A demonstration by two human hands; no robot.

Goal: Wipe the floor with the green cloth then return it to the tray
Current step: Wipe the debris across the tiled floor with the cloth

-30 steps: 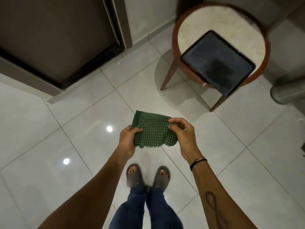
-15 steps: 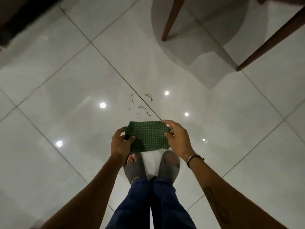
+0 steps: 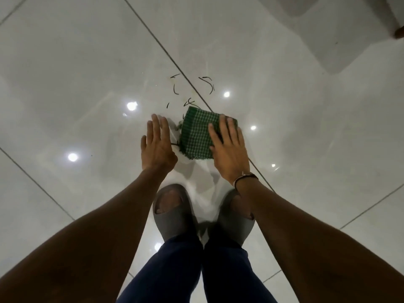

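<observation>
Pressing the green cloth (image 3: 197,136) flat to the floor (image 3: 306,132) with your right hand (image 3: 229,147), fingers spread over it, you're starting the wipe; your left hand (image 3: 156,145) hangs beside it, fingers straight, holding nothing. Next, sweep forward over the dark scraps (image 3: 190,90) just ahead — open tile all round, only your sandals (image 3: 172,215) close behind.

Left hand (image 3: 156,147) has released the green cloth (image 3: 197,134), now lowered floorward.
</observation>
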